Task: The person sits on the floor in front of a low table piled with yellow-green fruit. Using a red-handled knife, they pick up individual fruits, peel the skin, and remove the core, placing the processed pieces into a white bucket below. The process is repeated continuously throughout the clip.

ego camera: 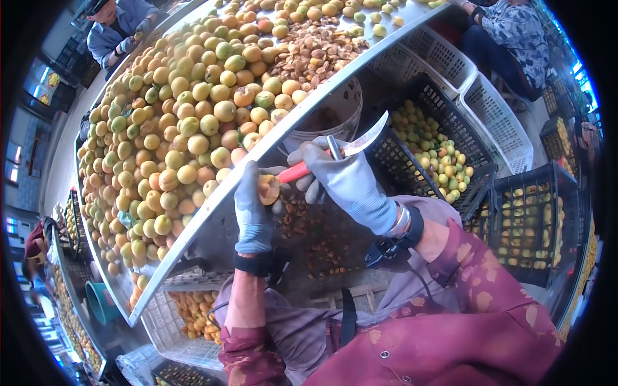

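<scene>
My left hand (253, 207), in a grey-coated glove, grips an apricot (268, 189) whose orange flesh lies exposed. Between the fingers of my right hand (340, 178), also gloved, is a knife with a red handle (294, 172) and a curved steel blade (369, 137). The blade points up and away from the fruit, while the butt of the handle meets the apricot's flesh. A short metal tube (333, 147) sticks up beside the right-hand fingers; what it joins is hidden. Both hands are just off the metal rim (212, 212) of a sorting table.
Whole apricots (188, 125) heap the table, beside a pile of pits (321, 50). Below the rim stands a white bucket (345, 108). Black crates (434, 140) of fruit and white crates (497, 120) line the right. A white basket (166, 333) holds apricot pieces. Other people sit across the table.
</scene>
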`<control>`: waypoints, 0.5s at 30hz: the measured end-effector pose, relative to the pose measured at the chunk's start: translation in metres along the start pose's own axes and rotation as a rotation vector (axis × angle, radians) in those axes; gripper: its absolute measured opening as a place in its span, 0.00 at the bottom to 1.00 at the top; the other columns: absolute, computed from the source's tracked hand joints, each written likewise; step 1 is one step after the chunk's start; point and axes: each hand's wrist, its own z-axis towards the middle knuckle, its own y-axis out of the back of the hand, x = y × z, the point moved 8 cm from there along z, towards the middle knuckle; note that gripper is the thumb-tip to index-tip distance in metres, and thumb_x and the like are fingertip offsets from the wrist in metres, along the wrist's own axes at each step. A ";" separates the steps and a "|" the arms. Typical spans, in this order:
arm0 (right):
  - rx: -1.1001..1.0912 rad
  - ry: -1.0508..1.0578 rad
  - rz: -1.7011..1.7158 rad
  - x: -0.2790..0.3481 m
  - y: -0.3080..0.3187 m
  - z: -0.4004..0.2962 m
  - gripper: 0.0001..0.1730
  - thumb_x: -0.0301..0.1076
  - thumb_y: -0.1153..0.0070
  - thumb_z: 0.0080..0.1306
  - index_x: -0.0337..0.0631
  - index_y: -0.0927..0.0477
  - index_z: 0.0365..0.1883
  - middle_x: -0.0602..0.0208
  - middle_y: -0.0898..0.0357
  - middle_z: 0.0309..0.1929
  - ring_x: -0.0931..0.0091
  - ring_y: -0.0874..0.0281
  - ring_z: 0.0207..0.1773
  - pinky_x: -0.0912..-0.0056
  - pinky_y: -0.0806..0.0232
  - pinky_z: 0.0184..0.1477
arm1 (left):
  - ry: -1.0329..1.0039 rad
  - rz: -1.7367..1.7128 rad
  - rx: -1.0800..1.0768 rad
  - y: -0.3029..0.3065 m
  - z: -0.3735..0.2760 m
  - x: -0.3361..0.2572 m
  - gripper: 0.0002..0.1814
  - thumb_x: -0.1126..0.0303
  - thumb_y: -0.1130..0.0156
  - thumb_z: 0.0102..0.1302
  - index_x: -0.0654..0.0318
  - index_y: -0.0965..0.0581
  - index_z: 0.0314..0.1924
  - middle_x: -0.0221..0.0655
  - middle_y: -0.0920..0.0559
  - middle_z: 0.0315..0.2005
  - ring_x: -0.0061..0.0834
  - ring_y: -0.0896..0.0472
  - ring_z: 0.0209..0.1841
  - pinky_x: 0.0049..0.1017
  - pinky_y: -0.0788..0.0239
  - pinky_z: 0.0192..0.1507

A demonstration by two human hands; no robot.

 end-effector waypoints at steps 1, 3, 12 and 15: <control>-0.010 -0.022 0.035 -0.002 0.001 0.001 0.16 0.41 0.49 0.70 0.35 0.21 0.42 0.65 0.18 0.27 0.83 0.25 0.19 0.84 0.33 0.22 | 0.004 -0.002 -0.004 0.000 -0.001 -0.002 0.29 0.47 0.54 0.71 0.69 0.19 0.36 0.32 0.21 0.20 0.16 0.34 0.11 0.15 0.46 0.13; -0.007 -0.024 0.023 -0.003 0.001 -0.001 0.17 0.42 0.50 0.71 0.35 0.21 0.43 0.65 0.18 0.27 0.83 0.24 0.20 0.84 0.33 0.22 | 0.015 0.000 -0.019 0.001 -0.001 -0.002 0.29 0.47 0.54 0.71 0.69 0.19 0.36 0.31 0.21 0.20 0.16 0.34 0.11 0.15 0.46 0.14; 0.085 0.000 0.202 -0.020 -0.001 0.009 0.15 0.38 0.49 0.71 0.34 0.23 0.44 0.64 0.20 0.31 0.81 0.23 0.25 0.79 0.31 0.20 | -0.056 0.023 -0.035 0.005 0.000 -0.006 0.28 0.46 0.53 0.71 0.67 0.19 0.37 0.28 0.22 0.19 0.14 0.33 0.12 0.14 0.46 0.15; 0.219 0.186 0.160 -0.019 -0.012 -0.003 0.14 0.37 0.51 0.71 0.34 0.24 0.46 0.63 0.22 0.37 0.81 0.22 0.32 0.81 0.31 0.21 | -0.041 -0.002 -0.019 0.002 0.000 -0.003 0.28 0.46 0.52 0.71 0.67 0.19 0.37 0.27 0.22 0.19 0.13 0.33 0.12 0.14 0.46 0.15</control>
